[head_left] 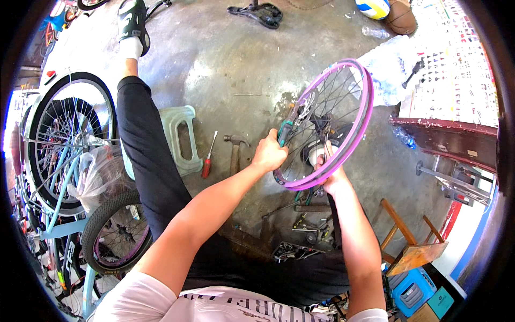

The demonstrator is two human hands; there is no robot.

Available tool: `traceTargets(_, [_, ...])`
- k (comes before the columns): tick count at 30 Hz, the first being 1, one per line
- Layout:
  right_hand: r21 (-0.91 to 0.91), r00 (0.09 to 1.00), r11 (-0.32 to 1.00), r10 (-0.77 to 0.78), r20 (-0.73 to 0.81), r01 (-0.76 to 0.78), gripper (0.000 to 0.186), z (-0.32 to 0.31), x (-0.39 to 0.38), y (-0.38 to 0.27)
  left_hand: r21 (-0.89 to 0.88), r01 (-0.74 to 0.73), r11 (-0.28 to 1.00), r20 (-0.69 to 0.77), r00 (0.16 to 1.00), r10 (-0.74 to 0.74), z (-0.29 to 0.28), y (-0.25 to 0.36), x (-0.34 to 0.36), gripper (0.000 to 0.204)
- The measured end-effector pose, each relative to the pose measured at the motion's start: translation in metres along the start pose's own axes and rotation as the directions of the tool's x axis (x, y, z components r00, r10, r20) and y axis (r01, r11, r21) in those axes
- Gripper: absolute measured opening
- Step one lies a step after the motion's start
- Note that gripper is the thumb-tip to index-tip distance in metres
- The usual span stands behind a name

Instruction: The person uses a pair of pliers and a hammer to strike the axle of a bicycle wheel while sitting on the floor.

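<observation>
A small bicycle wheel with a purple rim (366, 102) and dark spokes is held tilted in front of me. My left hand (270, 153) is closed around a hand tool with a green-and-black handle (285, 132). The head of this tool reaches up beside the silver hub parts (306, 107); its jaws are too small to make out. On the wheel's near side, my right hand (333, 176) grips the lower part of the purple rim, fingers partly hidden behind it. My foot, in a white sock, shows through the spokes.
A red screwdriver (206, 167) and a hammer (235, 153) lie beside a pale green plastic stool (185, 139). Loose tools and parts (308, 231) lie near my legs. Bicycles and wheels (70, 142) crowd the left. At right are a wooden stool (416, 257) and a blue case (412, 291).
</observation>
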State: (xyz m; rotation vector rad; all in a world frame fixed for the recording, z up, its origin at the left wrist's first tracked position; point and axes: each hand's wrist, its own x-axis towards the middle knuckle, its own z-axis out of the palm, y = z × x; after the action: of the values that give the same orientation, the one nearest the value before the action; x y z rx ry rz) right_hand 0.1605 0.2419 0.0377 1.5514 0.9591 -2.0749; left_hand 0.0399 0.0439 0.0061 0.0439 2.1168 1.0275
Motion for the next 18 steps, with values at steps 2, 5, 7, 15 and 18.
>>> traceTargets(2, [0.067,0.995,0.993,-0.096,-0.015,0.097,0.057,-0.010,0.014,0.011,0.012,-0.025,1.000,0.041,0.999,0.024,-0.003,0.008,0.004,0.040])
traceTargets(5, [0.098,0.973,0.969,-0.219,-0.071,0.225,0.046,0.010,0.016,0.029,0.066,-0.049,0.997,0.049,0.998,0.046,-0.011,0.002,0.006,0.044])
traceTargets(7, [0.144,0.955,0.946,-0.276,-0.106,0.289,0.031,0.013,0.028,0.041,0.057,-0.059,0.997,0.055,0.997,0.056,-0.013,-0.003,0.007,0.045])
traceTargets(15, [-0.064,0.704,0.739,-0.661,-0.260,0.671,0.042,0.017,0.062,0.081,-0.024,-0.037,0.999,0.086,0.996,0.039,-0.016,-0.019,0.006,0.056])
traceTargets(18, [-0.168,0.670,0.740,-0.665,-0.330,0.651,0.047,0.022,0.059,0.073,-0.125,-0.050,0.991,0.095,0.994,0.062,-0.015,-0.034,0.015,0.050])
